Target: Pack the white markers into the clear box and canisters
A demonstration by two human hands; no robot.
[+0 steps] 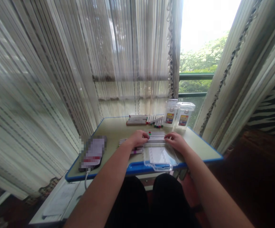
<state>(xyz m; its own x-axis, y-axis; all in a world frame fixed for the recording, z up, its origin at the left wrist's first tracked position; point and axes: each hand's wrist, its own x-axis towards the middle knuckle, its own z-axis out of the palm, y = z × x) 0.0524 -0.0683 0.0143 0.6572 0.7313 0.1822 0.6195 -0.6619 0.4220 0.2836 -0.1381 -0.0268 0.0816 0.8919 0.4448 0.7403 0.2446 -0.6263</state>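
My left hand (138, 138) has its curled fingers at the left ends of a row of white markers (156, 136), some with red or green tips. At the row's right ends are the bent fingertips of my right hand (176, 141). The row lies crosswise at the far end of an open clear plastic case (162, 156), whose near edge reaches over the front of the table. More markers lie beside and partly under my left wrist, among them a purple-marked marker (136, 152). Exactly how the fingertips grip is too small to make out fully.
The table (199, 147) has a blue rim. Stacked markers (136, 120) and a looser pile of markers (156, 122) lie at its back. Two clear upright cases (184, 116) with labels stand back right. A blurred-out phone (94, 153) with a cable lies left. Curtains (132, 57) hang behind.
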